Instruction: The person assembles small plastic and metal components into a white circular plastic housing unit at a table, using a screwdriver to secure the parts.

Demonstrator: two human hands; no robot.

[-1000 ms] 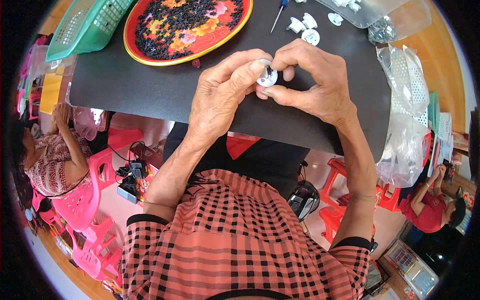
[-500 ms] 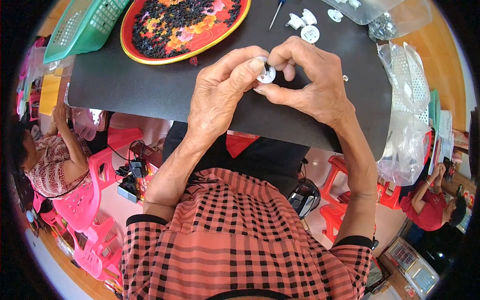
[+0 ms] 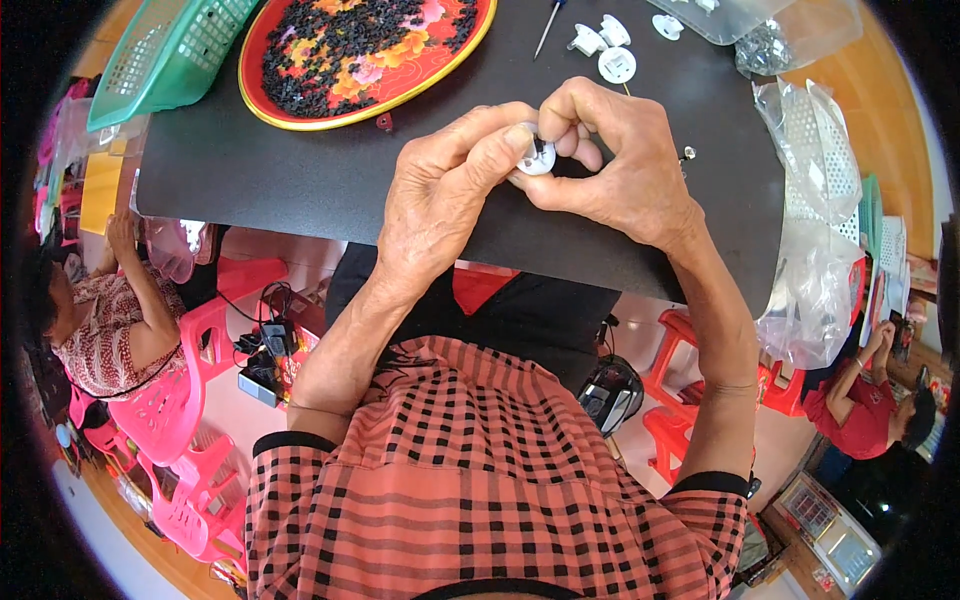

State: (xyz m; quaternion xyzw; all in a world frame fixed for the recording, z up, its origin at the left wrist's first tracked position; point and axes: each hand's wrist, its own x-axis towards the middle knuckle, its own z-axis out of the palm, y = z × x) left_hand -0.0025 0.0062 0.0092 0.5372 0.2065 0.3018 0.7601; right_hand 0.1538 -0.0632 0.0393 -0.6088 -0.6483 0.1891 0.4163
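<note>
Above the dark table, a small round white plastic part sits in both my hands. The thumb and fingers of my left hand pinch it on its left side. My right hand has its thumb against the lower edge and its curled fingers at the upper right. Something small and black shows inside the part, partly hidden by my fingers. Several similar white parts lie beyond my right hand, among them a round one. A screwdriver lies left of them.
A red floral tray holds many small black pieces, with a green basket beside it. At right are clear bags, a bag of metal pieces and a small shiny piece. Two people sit at left and right.
The white part has shifted slightly right and tilted in my fingers. My right fingers have moved a little against it; both hands keep their hold.
</note>
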